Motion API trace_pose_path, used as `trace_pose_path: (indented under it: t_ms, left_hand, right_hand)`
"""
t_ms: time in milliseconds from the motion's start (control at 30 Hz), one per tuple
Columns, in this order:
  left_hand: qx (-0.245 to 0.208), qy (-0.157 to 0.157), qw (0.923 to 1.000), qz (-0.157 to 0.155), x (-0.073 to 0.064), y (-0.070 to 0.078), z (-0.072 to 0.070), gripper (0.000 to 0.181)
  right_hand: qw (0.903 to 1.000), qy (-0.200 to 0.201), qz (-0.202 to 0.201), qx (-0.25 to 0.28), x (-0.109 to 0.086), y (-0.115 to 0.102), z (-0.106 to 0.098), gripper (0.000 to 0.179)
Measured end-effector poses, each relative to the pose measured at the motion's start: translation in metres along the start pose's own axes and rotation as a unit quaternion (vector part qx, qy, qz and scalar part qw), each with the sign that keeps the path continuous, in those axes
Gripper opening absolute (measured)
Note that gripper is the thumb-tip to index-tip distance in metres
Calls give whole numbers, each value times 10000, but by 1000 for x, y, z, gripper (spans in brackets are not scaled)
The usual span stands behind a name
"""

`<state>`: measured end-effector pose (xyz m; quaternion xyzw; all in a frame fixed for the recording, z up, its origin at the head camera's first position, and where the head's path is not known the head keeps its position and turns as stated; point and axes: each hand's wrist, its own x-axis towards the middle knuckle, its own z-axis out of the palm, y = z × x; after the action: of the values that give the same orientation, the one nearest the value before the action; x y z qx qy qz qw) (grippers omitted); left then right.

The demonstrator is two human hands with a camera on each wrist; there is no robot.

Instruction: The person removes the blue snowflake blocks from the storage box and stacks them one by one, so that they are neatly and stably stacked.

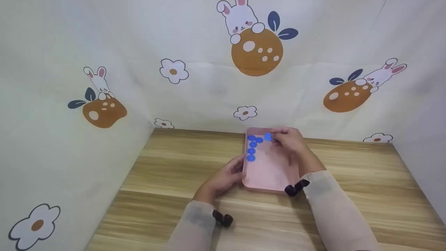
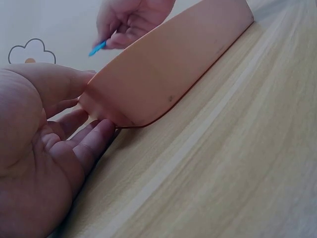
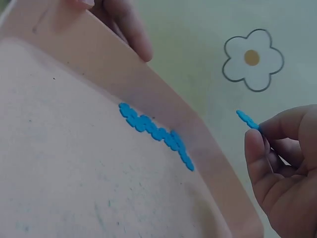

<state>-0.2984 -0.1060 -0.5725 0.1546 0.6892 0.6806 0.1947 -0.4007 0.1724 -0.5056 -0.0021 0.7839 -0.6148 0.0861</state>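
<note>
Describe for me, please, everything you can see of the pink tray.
The pink tray is a shallow rectangle with rounded corners and raised walls, apparently plastic, its floor specked. It sits on the wood-grain tabletop, near the patterned backdrop. Blue flower-shaped pieces lie inside by its far left corner. The left hand grips its left wall; the right hand hides its far right corner.

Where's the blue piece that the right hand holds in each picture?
Head: the blue piece is right of the middle, near the far end of the pink tray.
Left wrist: the blue piece is near the top, left of the middle.
Right wrist: the blue piece is right, halfway up.
Shared landmark: the pink tray.
</note>
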Motion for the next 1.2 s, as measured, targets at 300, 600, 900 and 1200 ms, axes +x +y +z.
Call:
trace_pose_path:
  t_ms: [300,600,900,1200]
  left_hand:
    - [72,-3,10000,5,0,1,0,72]
    - [21,18,10000,-49,0,1,0,72]
    - [-129,-29,9999,2,0,-2,0,73]
    - [-192,-49,9998,44,1,-3,0,73]
  right_hand:
    - [9966,176,8,802,-34,14,-38,43]
    - [9949,540,103,850,-46,37,-82,45]
    - [9941,662,380,766,-44,63,-104,40]
    - [9946,886,518,119,-40,85,-110,44]
